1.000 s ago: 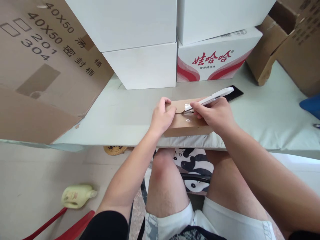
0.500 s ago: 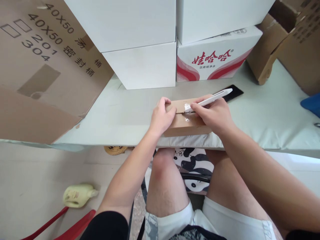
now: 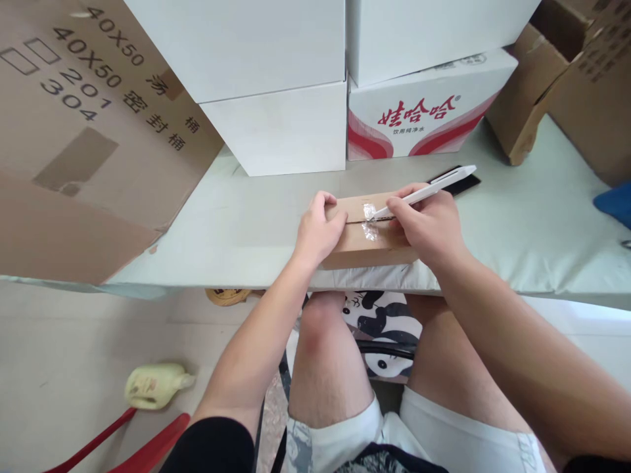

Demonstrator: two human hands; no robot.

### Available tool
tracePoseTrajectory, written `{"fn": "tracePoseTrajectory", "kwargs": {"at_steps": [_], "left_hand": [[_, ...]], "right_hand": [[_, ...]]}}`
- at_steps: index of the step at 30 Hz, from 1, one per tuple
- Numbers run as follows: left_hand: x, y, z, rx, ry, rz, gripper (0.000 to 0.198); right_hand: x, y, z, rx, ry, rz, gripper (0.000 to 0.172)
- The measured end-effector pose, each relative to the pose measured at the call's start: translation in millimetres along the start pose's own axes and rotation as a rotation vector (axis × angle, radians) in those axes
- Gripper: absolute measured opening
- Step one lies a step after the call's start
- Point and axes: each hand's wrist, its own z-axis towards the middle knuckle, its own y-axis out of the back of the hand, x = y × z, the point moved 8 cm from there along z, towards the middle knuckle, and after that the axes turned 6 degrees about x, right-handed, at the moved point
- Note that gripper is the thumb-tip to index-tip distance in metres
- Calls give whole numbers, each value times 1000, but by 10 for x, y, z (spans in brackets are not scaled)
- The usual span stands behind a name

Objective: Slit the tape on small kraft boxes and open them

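A small brown cardboard box (image 3: 352, 253) lies on the cloth-covered table near its front edge. Clear tape (image 3: 369, 230) crosses the seam in the middle of its top. My left hand (image 3: 320, 226) grips the box's left end, thumb on the top and fingers over the far side. In my right hand (image 3: 431, 220) is a slim white utility knife (image 3: 434, 186), held like a pen, its tip at the taped seam. Behind that hand lies a flat black phone-like object (image 3: 466, 185), partly covered by the hand and knife.
White boxes (image 3: 290, 131) and a red-and-white water carton (image 3: 419, 121) stand along the back. A large carton (image 3: 98, 164) takes up the left, and an opened carton (image 3: 532, 92) the back right. A blue object (image 3: 616, 205) sits at the right edge.
My right hand has shifted slightly right along the box with the knife, showing more of the tape and the knife's tip. My left hand stays on the box.
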Motion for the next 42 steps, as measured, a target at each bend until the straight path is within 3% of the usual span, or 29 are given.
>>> {"fn": "tracePoseTrajectory", "kwargs": {"at_steps": [6,16,42], "left_hand": [[-9,-1,7,4,2,31,11],[-49,-19,-22,28,28,206,14],[-65,-20,-37,35,55,250,17]], "right_hand": [[-36,-6,36,-5,-12,136,3],[-127,-8,70,-45,-39,282,8],[-83,26,51,-77,18,205,12]]}}
